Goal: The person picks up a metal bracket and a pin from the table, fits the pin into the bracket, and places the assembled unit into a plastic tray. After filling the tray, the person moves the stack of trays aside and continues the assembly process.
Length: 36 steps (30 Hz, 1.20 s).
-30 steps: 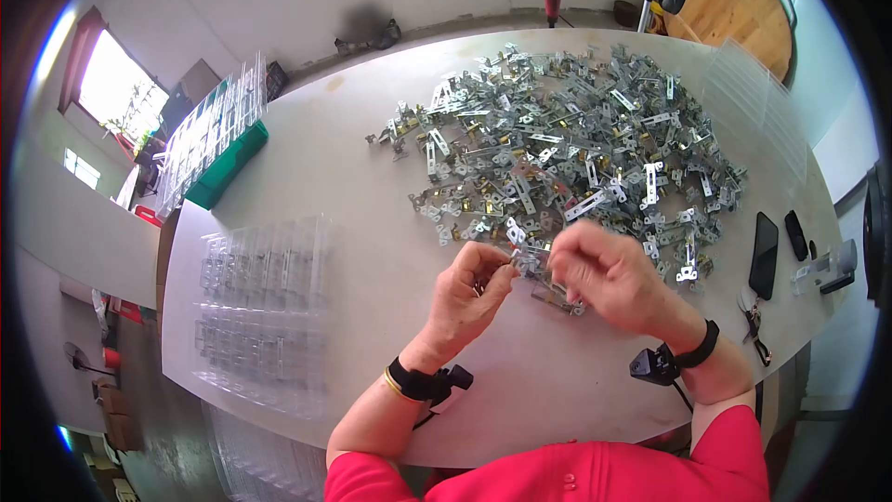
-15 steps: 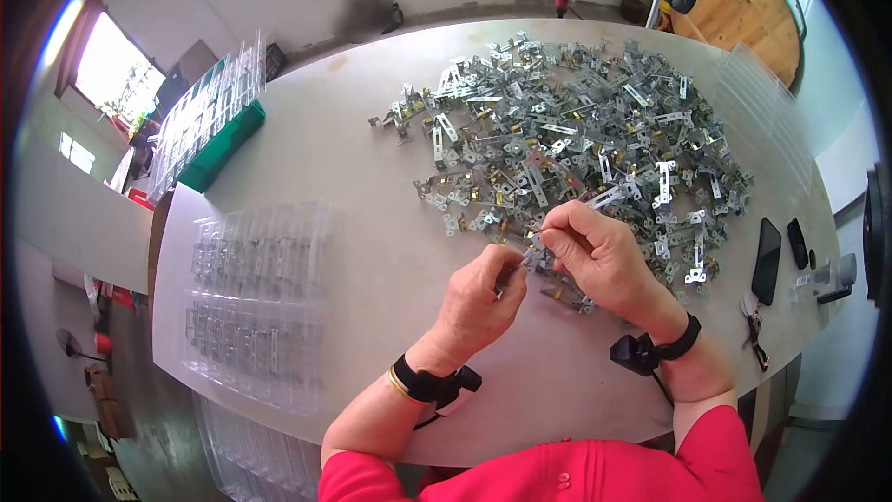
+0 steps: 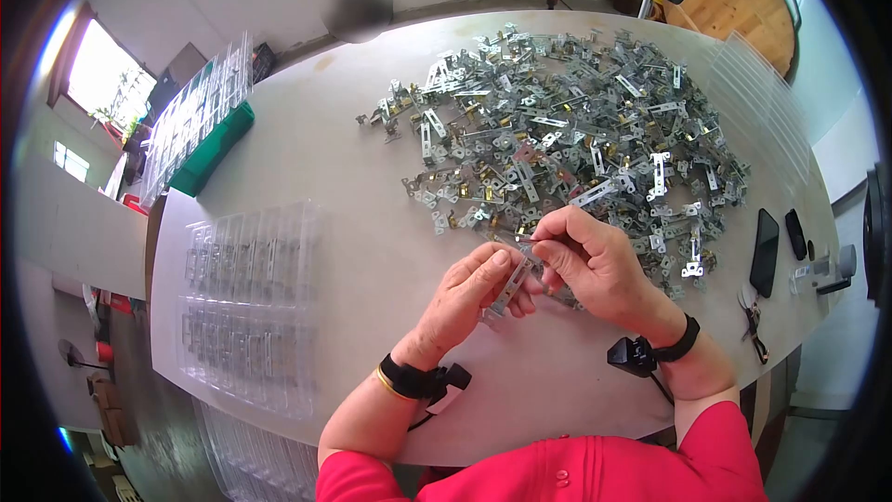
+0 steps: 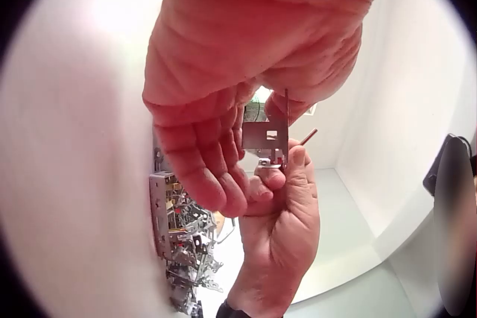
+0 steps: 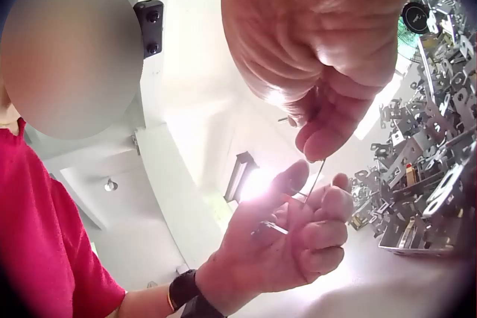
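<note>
Trays (image 3: 309, 232) hold metal parts (image 3: 270, 258); left hand (image 3: 472, 286) grips a bracket (image 3: 512, 285).

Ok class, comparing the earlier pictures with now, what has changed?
The right hand has moved in closer to the left hand, which now shows a slotted bracket pinched at a tilt, not clearly visible earlier. The phone and pliers stayed put.

Tilted silvery bracket (image 3: 512, 284) in left grip (image 3: 465, 291); thin rod (image 4: 308, 137) in right grip (image 3: 599, 265)
</note>
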Available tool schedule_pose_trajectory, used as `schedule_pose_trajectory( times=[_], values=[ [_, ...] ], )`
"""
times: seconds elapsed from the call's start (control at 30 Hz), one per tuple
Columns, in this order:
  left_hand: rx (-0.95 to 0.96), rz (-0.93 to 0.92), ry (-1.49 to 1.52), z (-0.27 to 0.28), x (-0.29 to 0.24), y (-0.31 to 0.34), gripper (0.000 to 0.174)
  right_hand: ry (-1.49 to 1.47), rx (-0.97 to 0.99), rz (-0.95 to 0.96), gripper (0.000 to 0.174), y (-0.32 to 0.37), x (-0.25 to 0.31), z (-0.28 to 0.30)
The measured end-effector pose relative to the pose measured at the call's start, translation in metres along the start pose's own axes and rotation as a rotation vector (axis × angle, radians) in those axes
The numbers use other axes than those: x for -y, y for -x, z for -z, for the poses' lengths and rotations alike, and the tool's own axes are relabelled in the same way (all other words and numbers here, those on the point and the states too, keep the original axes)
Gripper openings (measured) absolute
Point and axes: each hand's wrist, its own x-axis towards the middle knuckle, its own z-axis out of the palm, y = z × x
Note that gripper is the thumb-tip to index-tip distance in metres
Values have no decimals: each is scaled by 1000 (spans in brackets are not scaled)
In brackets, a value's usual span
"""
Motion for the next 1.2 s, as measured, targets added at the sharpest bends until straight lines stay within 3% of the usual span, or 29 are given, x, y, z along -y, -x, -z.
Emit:
schedule_pose_trajectory(
  times=[0.03, 0.13, 0.27, 0.33, 0.53, 0.93, 1.2],
  values=[
    [82, 63, 137, 0, -1, 1, 42, -1, -1, 12, 6, 1, -1, -1],
    [131, 170, 150, -3, -8, 4, 42, 4, 2, -12, 6, 1, -1, -3],
    [126, 147, 116, 1, 0, 3, 41, 6, -13, 8, 6, 0, -2, -5],
    [-10, 99, 24, 1, -1, 3, 38, 308, -189, 311, 7, -4, -3, -2],
    [-153, -4, 37, 2, 3, 1, 31, 286, -84, 51, 8, 6, 13, -1],
    [-253, -143, -316, -6, 3, 4, 23, 347, -53, 14, 7, 6, 9, -6],
    [-306, -204, -384, -3, 10, 3, 19, 379, -61, 42, 8, 6, 7, -6]
  ],
)
